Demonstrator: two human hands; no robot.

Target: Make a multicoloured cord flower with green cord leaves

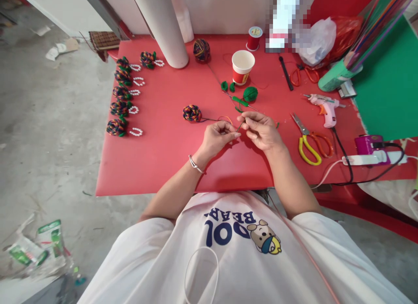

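My left hand (220, 136) and my right hand (261, 130) meet above the red table, both with fingers pinched. Between the fingertips runs a thin dark green strand (240, 125), perhaps yarn. Left of my hands lies a round multicoloured crocheted flower (192, 113), and a dark tail of yarn (209, 119) leads from it toward my left hand. Just beyond my right hand are a green-handled crochet hook (240, 101), a green yarn ball (250, 94) and two small green crocheted pieces (227, 86).
Several multicoloured flowers with white bead loops (116, 127) line the table's left side. At the back stand a white cylinder (162, 27), a yarn ball (201, 50) and a paper cup (243, 67). On the right lie scissors (307, 140), a glue gun (324, 108) and a power strip (365, 159).
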